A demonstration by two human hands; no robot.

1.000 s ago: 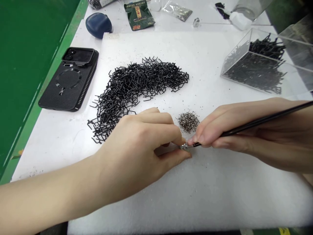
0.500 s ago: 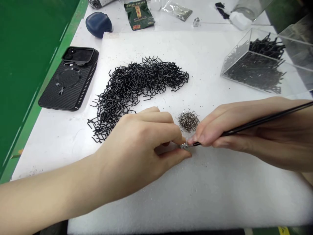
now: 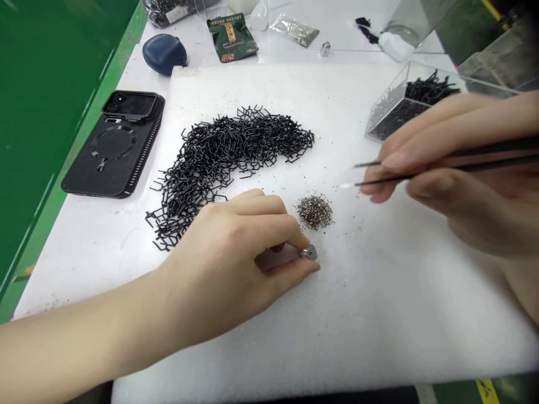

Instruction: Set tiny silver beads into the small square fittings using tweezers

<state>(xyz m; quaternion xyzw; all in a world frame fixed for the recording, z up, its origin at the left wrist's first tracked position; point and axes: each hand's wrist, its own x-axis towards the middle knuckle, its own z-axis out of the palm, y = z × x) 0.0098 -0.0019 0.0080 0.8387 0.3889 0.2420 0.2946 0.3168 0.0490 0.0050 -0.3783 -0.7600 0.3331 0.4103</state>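
Thumb and index finger of my left hand (image 3: 236,258) pinch a small silvery metal part (image 3: 310,252) against the white foam board (image 3: 379,314). A dark hole shows in the part's face. My right hand (image 3: 458,163), blurred, grips black tweezers (image 3: 404,177) in the air to the right, their two tips apart. Nothing can be made out between the tips. Just beyond the metal part lies a little heap of tiny shiny metal pieces (image 3: 315,212). A curved pile of bent black pins (image 3: 244,140) spreads behind my left hand, which covers its near end.
A clear box of black pins (image 3: 389,115) stands behind my right hand. At left lies a black phone (image 3: 113,143). Along the back are a dark blue case (image 3: 164,53), a green packet (image 3: 232,38), a bag of small pieces (image 3: 295,29), another metal part (image 3: 325,49) and a white bottle (image 3: 396,46).
My right hand has lifted the tweezers off the metal part, up and to the right, and their tips have spread. My left hand still pinches the part. The whole view has shifted slightly.
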